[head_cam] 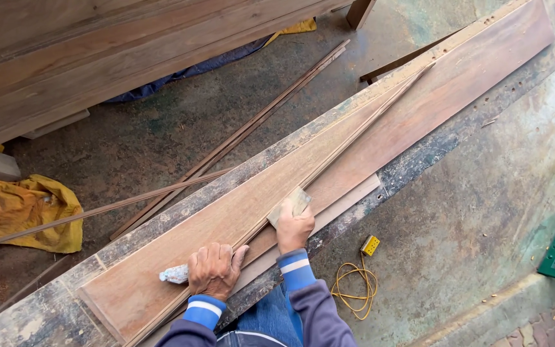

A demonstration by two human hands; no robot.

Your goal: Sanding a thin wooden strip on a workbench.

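Pressing our left hand (213, 270) flat on the long reddish-brown plank (329, 160), fingers spread over a crumpled pale rag (175, 275), we steady the wood; our right hand (295, 228) closes its fingers around a small greyish sanding pad (290, 204) laid against a thin strip (354, 132) that runs along the plank. Lying diagonally on a worn, paint-stained bench (46, 315), the plank shows smooth, straight grain, paler on its left half; a yellow cord (354, 286) coils on the floor nearby.
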